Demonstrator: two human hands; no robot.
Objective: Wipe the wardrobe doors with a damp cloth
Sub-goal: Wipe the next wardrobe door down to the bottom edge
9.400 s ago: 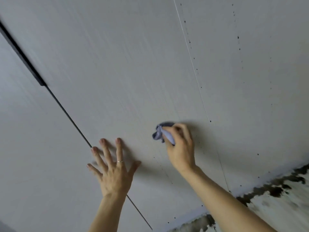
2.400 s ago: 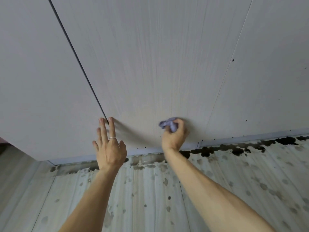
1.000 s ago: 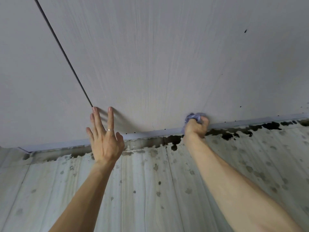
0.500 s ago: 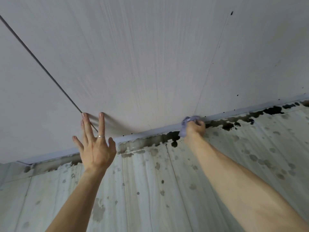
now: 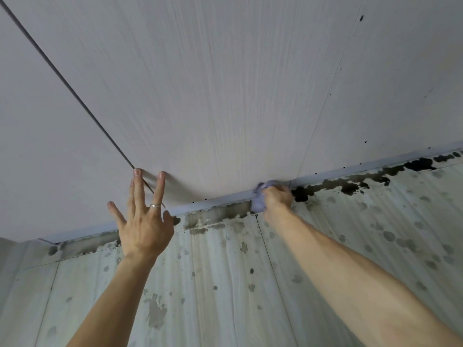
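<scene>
Dropped to the lower rim of the pale wood-grain wardrobe door (image 5: 225, 96), the crumpled lilac cloth (image 5: 259, 202) sits clenched in the right hand (image 5: 278, 196), at 3 o'clock from the flat, splayed left hand (image 5: 144, 221), the rim running roughly 9-to-3 o'clock.

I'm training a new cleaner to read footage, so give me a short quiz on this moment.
1. Which hand grips the lilac cloth?
2. True or false: the left hand has straight fingers, with fingertips on the wardrobe door.
3. The cloth is at: A) the door's top edge; B) the door's bottom edge; C) the door's middle.

Key: 1. The right hand. 2. True. 3. B.
</scene>
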